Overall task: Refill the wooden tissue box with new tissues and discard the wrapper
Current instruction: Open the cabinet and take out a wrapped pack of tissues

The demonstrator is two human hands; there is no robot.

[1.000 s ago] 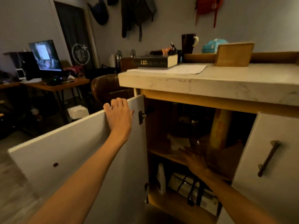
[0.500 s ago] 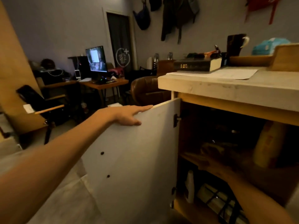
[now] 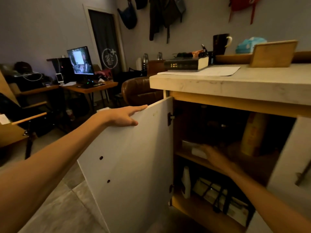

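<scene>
The wooden tissue box (image 3: 273,53) stands on the pale countertop (image 3: 235,84) at the upper right, with a light blue tissue pack (image 3: 247,45) behind it. My left hand (image 3: 121,116) holds the top edge of the open white cabinet door (image 3: 134,165), fingers over the top and thumb on the inner face. My right hand (image 3: 217,156) reaches into the dark cabinet above the middle shelf, fingers stretched out at a pale flat pack (image 3: 197,151). Whether they touch it is unclear in the dim light.
A tall yellow package (image 3: 254,133) stands on the same shelf right of my hand. Below are a white bottle (image 3: 186,182) and strapped bundles. A book (image 3: 185,63), a paper sheet and a dark mug (image 3: 220,43) sit on the counter. A brown leather chair (image 3: 139,91) is behind the door.
The view has swung left and come closer. My left hand has slid along the door's top edge. My right hand has reached further left on the shelf, to the pale pack.
</scene>
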